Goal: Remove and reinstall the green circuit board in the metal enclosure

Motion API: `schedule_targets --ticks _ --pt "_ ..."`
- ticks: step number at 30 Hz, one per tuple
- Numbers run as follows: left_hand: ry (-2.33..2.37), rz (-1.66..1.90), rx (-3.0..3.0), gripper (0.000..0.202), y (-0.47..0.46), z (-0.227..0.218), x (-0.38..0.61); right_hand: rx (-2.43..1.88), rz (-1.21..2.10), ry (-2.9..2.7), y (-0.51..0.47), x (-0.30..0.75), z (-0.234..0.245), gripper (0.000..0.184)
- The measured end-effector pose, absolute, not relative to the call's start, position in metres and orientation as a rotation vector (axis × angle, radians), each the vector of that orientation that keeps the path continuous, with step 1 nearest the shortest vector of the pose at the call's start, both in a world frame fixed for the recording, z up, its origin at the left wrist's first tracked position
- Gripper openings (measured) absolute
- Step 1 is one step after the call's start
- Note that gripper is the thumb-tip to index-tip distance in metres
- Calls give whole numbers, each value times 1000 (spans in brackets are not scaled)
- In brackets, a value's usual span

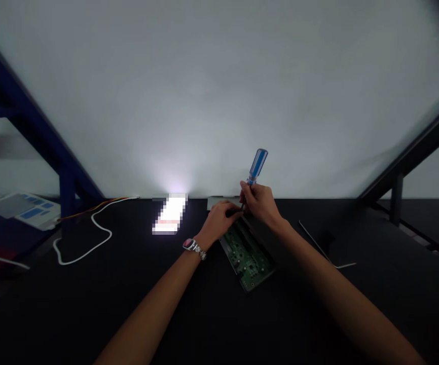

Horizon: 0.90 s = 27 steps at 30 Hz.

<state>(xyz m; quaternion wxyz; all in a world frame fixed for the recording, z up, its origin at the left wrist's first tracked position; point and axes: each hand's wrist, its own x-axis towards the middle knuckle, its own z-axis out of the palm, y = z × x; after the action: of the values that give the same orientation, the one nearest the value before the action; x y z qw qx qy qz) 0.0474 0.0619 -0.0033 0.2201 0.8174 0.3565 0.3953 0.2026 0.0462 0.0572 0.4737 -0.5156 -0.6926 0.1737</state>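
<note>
A green circuit board [248,253] lies on the dark table [204,314], slanting toward me. My right hand [261,205] is closed around a screwdriver with a blue and clear handle [256,166], held nearly upright with its tip down at the board's far end. My left hand [219,218], a watch on its wrist, rests with curled fingers on that same far end, touching the screwdriver's lower shaft. The tip itself is hidden by my fingers.
A bright white rectangle [170,215] glows left of my hands. A white cable [90,238] loops at the left beside coloured wires and a blue-and-white panel [25,208]. A thin metal rod [324,248] lies right. Blue frame bars stand left, dark ones right.
</note>
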Motion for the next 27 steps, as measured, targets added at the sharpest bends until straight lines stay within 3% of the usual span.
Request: schedule_targets --ticks 19,27 --pt "1081 1129 2287 14 56 -8 48 -1225 443 -1784 46 203 52 49" --pt "1113 1127 2254 15 52 -10 51 -1088 956 -1839 43 225 70 25"
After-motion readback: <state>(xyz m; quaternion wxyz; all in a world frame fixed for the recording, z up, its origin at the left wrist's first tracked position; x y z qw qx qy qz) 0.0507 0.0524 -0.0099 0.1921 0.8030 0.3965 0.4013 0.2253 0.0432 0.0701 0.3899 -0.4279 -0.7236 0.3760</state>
